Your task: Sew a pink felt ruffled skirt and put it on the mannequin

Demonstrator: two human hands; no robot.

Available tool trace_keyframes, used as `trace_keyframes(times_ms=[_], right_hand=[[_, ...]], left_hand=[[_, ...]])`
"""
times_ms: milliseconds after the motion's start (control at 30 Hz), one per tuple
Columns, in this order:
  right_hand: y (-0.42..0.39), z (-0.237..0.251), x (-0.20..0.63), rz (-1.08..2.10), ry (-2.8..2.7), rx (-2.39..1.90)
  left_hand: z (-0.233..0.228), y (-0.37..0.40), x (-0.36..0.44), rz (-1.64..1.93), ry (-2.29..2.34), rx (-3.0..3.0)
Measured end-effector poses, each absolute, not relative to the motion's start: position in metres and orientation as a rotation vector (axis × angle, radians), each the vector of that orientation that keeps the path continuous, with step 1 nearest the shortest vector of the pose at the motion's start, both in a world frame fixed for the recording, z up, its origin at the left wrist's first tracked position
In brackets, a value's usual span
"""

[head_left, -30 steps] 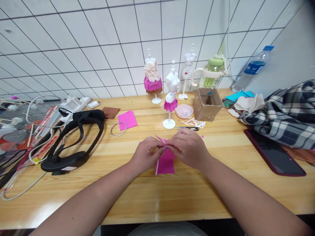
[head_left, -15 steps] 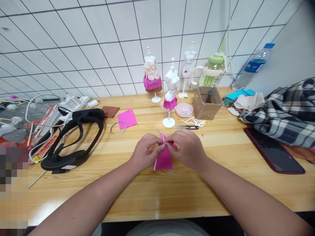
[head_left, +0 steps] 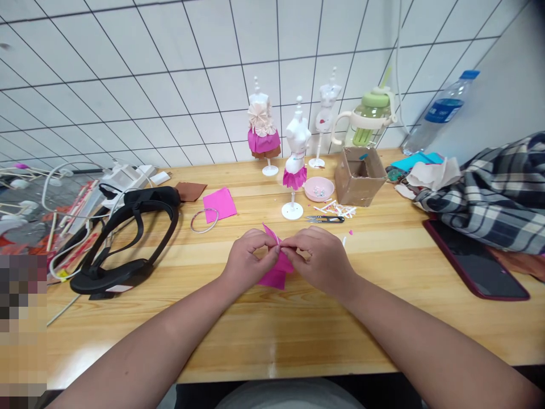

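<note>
Both hands meet over the middle of the wooden table (head_left: 298, 335). My left hand (head_left: 247, 263) and my right hand (head_left: 319, 258) pinch a small piece of pink paper (head_left: 275, 272) between their fingertips, holding it just above the tabletop. Part of the paper is hidden behind my fingers. Behind the hands stands a white mini mannequin with a pink skirt (head_left: 296, 159). Small black scissors (head_left: 326, 218) lie just beyond my right hand, among white paper scraps (head_left: 336, 210).
A black headset (head_left: 128, 238), cables and a wire ring (head_left: 204, 220) lie left, beside a pink square sheet (head_left: 219, 204). Two more mannequins (head_left: 261, 128), a pink dish (head_left: 319, 188), a cardboard box (head_left: 360, 176), a green jug and a water bottle stand behind. Plaid cloth (head_left: 494, 193) and a phone (head_left: 477, 258) lie right.
The pink paper has been folded up shorter between my fingers and now shows less below my hands. Both hands stayed in place, shifting slightly toward the wall.
</note>
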State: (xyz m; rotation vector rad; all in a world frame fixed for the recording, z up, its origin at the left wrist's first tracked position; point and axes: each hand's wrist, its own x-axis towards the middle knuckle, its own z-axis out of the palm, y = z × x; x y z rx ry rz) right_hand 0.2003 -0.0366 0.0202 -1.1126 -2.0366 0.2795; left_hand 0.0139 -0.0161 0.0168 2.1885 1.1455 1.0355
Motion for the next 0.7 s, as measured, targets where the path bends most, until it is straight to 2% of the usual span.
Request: trace_keyframes(times_ms=[333, 700], right_hand=[[-0.0406, 0.0182, 0.1957, 0.131, -2.079, -1.113], [-0.0382, 0.0191, 0.1997, 0.131, -2.073, -1.145]], left_hand=[[0.0164, -0.0141, 0.0126, 1.058, 1.237, 2.096], [0.0153, -0.0141, 0.0154, 1.047, 1.206, 2.101]])
